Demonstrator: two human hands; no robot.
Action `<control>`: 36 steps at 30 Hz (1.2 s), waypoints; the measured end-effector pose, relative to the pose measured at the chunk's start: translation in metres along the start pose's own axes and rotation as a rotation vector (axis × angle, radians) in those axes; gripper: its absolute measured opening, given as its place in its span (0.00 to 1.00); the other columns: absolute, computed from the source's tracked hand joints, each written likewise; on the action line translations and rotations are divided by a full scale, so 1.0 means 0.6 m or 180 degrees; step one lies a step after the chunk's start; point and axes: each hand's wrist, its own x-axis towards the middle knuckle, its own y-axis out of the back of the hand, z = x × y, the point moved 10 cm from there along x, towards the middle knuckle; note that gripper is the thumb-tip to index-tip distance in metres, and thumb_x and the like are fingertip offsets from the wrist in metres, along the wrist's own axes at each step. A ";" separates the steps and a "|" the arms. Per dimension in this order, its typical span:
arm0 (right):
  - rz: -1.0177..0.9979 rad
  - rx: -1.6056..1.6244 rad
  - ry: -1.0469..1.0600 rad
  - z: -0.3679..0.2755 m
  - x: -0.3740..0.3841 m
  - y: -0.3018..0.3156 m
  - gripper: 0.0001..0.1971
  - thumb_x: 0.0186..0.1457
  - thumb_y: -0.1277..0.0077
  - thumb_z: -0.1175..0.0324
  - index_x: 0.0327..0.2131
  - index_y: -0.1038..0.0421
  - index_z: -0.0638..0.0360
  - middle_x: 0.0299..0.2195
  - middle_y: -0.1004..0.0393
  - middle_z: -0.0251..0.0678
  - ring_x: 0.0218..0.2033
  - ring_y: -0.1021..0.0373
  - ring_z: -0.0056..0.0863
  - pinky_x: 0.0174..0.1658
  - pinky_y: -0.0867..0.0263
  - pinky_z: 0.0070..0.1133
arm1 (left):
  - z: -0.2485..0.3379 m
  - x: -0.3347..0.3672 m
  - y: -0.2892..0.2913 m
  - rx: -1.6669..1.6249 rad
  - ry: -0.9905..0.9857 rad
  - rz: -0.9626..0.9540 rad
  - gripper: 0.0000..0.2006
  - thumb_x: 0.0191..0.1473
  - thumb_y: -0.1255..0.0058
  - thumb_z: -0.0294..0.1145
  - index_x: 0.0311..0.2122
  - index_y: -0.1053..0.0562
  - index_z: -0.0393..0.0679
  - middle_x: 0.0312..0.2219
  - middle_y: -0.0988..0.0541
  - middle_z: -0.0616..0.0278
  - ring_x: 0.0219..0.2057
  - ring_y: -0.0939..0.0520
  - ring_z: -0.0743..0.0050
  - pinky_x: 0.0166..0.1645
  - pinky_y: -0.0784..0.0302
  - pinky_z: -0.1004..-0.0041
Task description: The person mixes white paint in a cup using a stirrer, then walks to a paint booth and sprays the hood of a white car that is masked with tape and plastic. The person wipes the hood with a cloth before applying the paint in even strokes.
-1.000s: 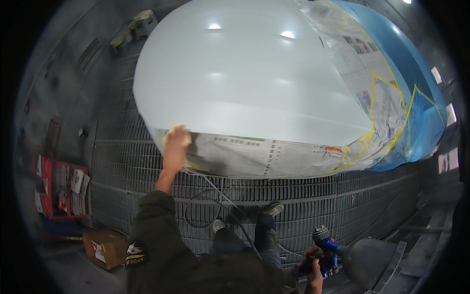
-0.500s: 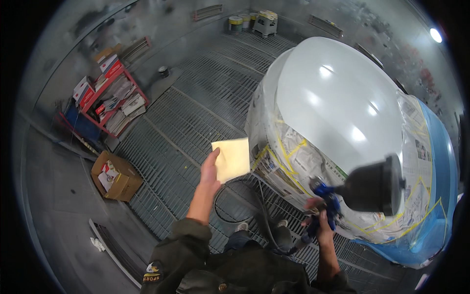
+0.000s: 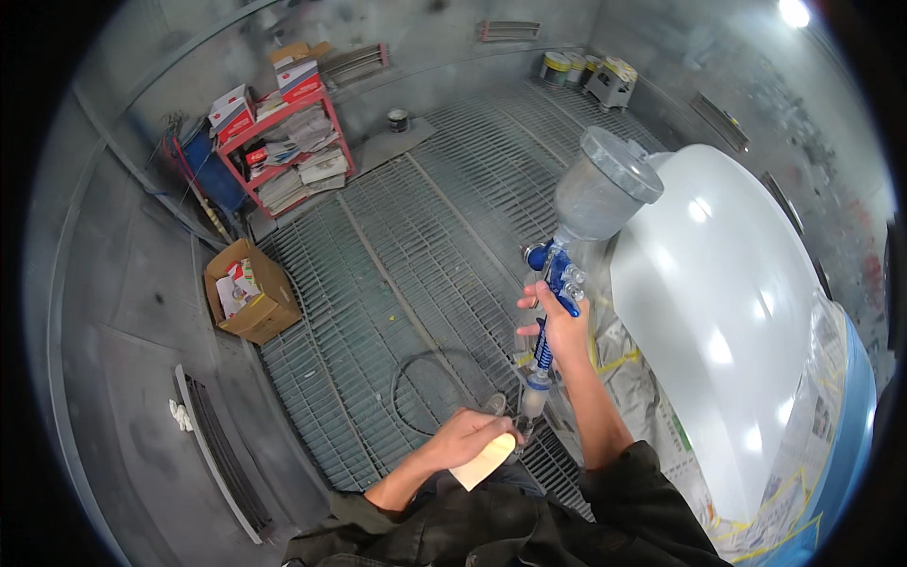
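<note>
My right hand (image 3: 569, 331) is wrapped round the handle of a blue spray gun (image 3: 557, 264), some of its fingers stretched out on the left side. On top of the gun, a grey translucent paint cup (image 3: 597, 194) with a lid leans to the right. Below the handle is a clear fitting with a hose. Close to this fitting, my left hand (image 3: 465, 438) pinches a pale yellow cloth (image 3: 485, 463); whether its fingertips touch the fitting I cannot tell. To the right stretches a glossy white panel (image 3: 723, 321), edged with newspaper masking (image 3: 652, 416) and yellow tape.
Metal grating (image 3: 416, 274) covers the floor, with a dark looped hose (image 3: 402, 397) on it. At left stand a red shelf (image 3: 341, 132) of papers and boxes and a cardboard box (image 3: 274, 300). Paint cans (image 3: 556, 68) and a grey stool (image 3: 610, 87) are at the back.
The spray gun has swung up and left, its cup now upright-leaning above my right hand. My left hand has come down and right with the cloth, near the gun's lower end. The view has shifted.
</note>
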 end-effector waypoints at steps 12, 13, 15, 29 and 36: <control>0.0007 0.0112 -0.0188 0.011 0.221 0.000 0.09 0.60 0.47 0.65 0.33 0.30 0.60 0.23 0.30 0.31 0.23 0.33 0.18 0.17 0.36 0.18 | 0.077 0.167 0.143 0.0172 -0.0250 0.0655 0.14 0.55 0.52 0.20 0.46 0.23 0.41 0.36 0.18 0.65 0.30 0.21 0.88 0.37 0.25 0.82; 0.0023 0.0163 -0.0183 0.005 0.231 -0.005 0.09 0.60 0.47 0.65 0.32 0.30 0.60 0.22 0.31 0.30 0.23 0.34 0.18 0.17 0.37 0.18 | 0.083 0.180 0.160 0.0204 -0.0202 0.0802 0.13 0.55 0.50 0.21 0.46 0.23 0.40 0.33 0.19 0.67 0.28 0.23 0.89 0.34 0.28 0.82; -0.0191 -0.0046 -0.0319 0.007 0.257 -0.011 0.08 0.59 0.46 0.66 0.33 0.30 0.61 0.23 0.30 0.31 0.23 0.33 0.19 0.18 0.35 0.19 | 0.096 0.210 0.194 0.0269 -0.0099 0.1091 0.11 0.56 0.47 0.23 0.44 0.22 0.39 0.26 0.20 0.70 0.23 0.27 0.91 0.29 0.34 0.82; -0.0273 -0.0178 0.0562 0.018 0.568 -0.221 0.33 0.63 0.60 0.74 0.69 0.58 0.56 0.38 0.30 0.36 0.35 0.30 0.24 0.39 0.30 0.20 | 0.294 0.538 0.564 0.2903 -0.0084 0.2299 0.17 0.48 0.39 0.46 0.28 0.25 0.41 0.19 0.19 0.54 0.22 0.16 0.57 0.30 0.22 0.65; 0.0035 -0.1668 0.1250 -0.062 0.711 -0.358 0.41 0.57 0.52 0.63 0.67 0.60 0.69 0.47 0.35 0.58 0.45 0.31 0.54 0.47 0.33 0.39 | 0.377 0.627 0.743 0.3996 -0.0555 0.2198 0.14 0.54 0.45 0.41 0.27 0.26 0.40 0.17 0.22 0.52 0.19 0.19 0.49 0.26 0.25 0.59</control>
